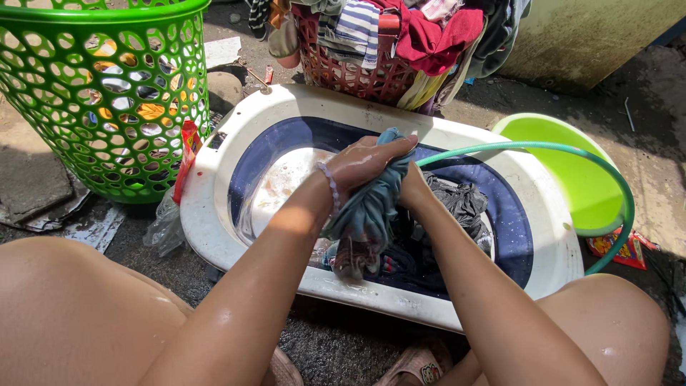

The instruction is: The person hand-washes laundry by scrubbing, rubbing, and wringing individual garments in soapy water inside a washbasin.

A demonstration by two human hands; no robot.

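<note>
Cloth: your wet teal-grey garment [371, 207] hangs bunched over the white-and-navy oval plastic wash tub [214, 207].
Left hand [364, 163]: clamped on its top.
Right hand [413, 191]: gripping alongside, mostly hidden.
Handling: likely soft, heavy, slippery; grip bunched folds.

Red sachet [188, 154] beside green basket [107, 93]; red-yellow packet [620, 250] by basin [572, 171].

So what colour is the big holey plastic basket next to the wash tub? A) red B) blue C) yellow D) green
D: the tall perforated plastic basket standing left of the white and navy wash tub is bright green, while both hands wring a wet teal cloth over the tub.
</note>
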